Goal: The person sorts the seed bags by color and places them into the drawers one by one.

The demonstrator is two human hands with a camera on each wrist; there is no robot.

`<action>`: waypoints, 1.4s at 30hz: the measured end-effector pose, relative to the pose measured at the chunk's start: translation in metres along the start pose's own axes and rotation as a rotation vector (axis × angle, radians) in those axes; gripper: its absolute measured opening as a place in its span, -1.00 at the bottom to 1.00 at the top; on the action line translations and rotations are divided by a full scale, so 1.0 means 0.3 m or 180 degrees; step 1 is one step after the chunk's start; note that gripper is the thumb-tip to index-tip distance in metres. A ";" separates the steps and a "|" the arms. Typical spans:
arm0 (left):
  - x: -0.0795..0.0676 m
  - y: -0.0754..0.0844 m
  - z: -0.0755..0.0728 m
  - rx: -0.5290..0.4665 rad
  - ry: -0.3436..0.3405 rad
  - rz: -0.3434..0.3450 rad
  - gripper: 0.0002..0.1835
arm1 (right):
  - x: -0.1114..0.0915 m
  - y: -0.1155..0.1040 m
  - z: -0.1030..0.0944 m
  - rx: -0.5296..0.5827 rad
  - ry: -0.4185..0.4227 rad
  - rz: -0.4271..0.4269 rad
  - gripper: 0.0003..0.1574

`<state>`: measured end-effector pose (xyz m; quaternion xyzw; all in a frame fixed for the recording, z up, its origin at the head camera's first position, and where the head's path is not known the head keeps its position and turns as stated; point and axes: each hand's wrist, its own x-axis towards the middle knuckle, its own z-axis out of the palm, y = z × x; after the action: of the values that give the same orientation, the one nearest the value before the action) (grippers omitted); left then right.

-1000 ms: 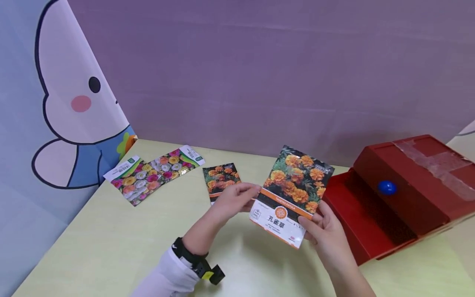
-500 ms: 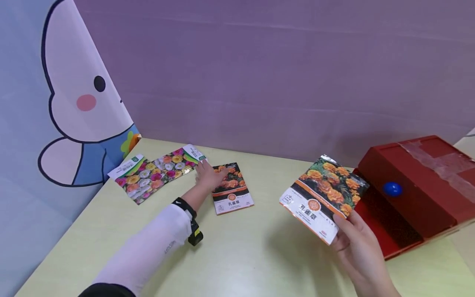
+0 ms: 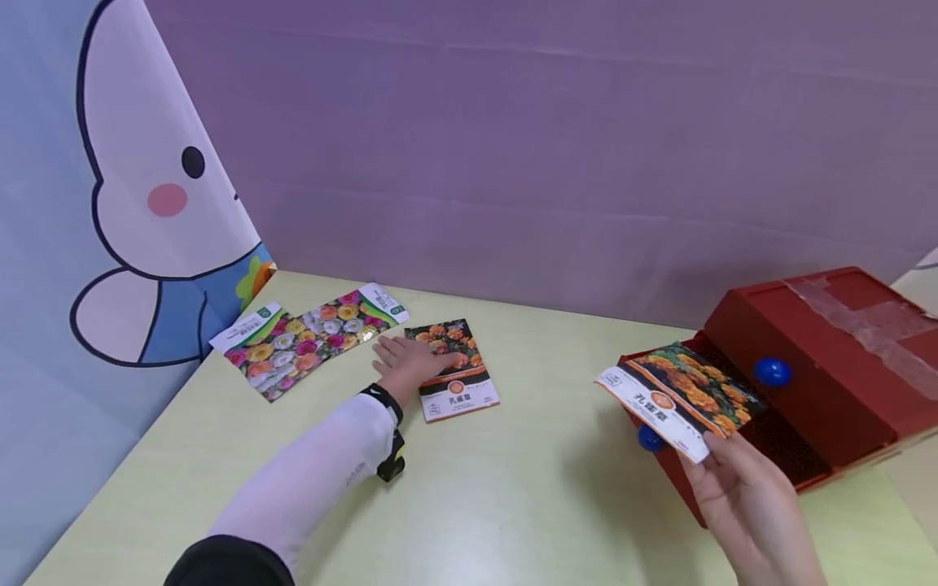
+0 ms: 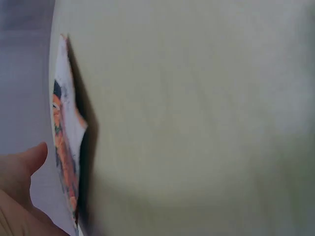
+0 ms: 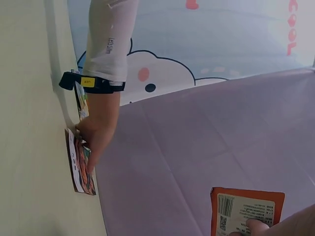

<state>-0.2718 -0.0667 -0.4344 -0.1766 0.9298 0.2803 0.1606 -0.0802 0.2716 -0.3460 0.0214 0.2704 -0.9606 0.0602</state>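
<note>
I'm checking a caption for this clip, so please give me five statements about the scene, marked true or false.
1. The right hand holds an orange-flowered packet. True.
2. The left hand is at the multicoloured packets' far left end. False: it is at a second orange-flowered packet.
3. That second packet lies on the table. True.
4. Only one blue knob shows. False: two blue knobs show, at the red box.
5. The right wrist view shows a barcode on the held packet. True.
</note>
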 end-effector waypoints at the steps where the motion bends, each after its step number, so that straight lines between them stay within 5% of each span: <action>1: -0.002 -0.003 0.003 0.0061 0.0004 0.0029 0.29 | 0.000 -0.005 -0.006 0.0066 -0.0010 0.0009 -0.65; 8: -0.017 -0.022 0.022 0.0347 0.0047 0.0217 0.26 | 0.024 -0.059 -0.049 0.0717 0.0330 0.0165 -0.73; 12: -0.024 -0.030 0.024 0.0341 0.0100 0.0312 0.22 | 0.039 -0.094 -0.069 0.1146 0.0613 0.0204 -0.52; 19: -0.022 -0.036 0.028 0.0283 0.0135 0.0371 0.19 | 0.057 -0.125 -0.106 0.1522 -0.0028 0.0236 -0.60; 28: -0.030 -0.035 0.028 0.0051 0.0188 0.0377 0.14 | 0.077 -0.147 -0.123 0.0767 0.0851 0.0213 -0.09; 38: -0.027 -0.040 0.031 -0.0033 0.0264 0.0345 0.12 | 0.060 -0.153 -0.113 -0.0239 0.0558 0.0027 -0.12; 42: -0.023 -0.041 0.033 -0.0106 0.0295 0.0370 0.16 | 0.046 -0.156 -0.105 -0.0344 0.0440 -0.0042 -0.09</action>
<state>-0.2584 -0.0689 -0.4452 -0.1378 0.9401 0.2961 0.0978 -0.0997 0.3262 -0.3496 0.0826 0.3255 -0.9413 0.0362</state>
